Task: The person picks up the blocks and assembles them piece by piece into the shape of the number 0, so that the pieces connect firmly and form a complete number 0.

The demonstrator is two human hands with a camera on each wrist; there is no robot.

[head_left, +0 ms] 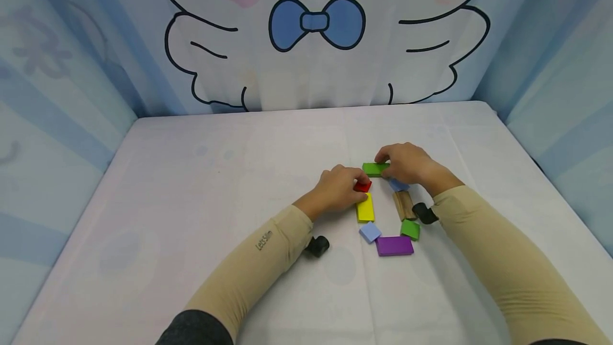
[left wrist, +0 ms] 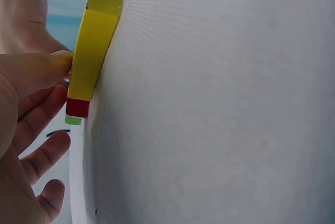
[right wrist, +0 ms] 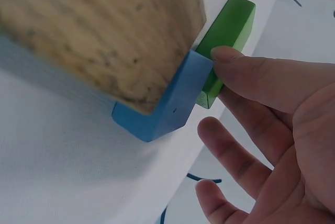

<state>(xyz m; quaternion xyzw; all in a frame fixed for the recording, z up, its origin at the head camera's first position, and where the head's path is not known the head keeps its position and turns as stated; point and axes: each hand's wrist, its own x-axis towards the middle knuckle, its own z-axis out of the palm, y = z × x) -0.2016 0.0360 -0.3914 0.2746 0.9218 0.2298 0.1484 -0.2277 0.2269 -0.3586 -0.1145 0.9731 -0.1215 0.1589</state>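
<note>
My left hand (head_left: 339,188) pinches the small red block (head_left: 363,187) between thumb and index finger. Its thumb tip lies by the upper end of a yellow block (head_left: 365,208); the left wrist view shows that thumb against the yellow block's side (left wrist: 94,41). My right hand (head_left: 407,163) grips a long green block (head_left: 373,169) at its right end, thumb on the near side; the other fingers spread loosely in the right wrist view. Under that hand, a blue block (right wrist: 178,98) touches the green block's end and a wooden block (right wrist: 115,30).
The blocks form a rough ring on the white-covered table (head_left: 215,201). Along its lower part lie a light blue block (head_left: 370,232), a purple block (head_left: 395,246) and a smaller green block (head_left: 410,229). A printed curtain (head_left: 311,79) hangs behind the table.
</note>
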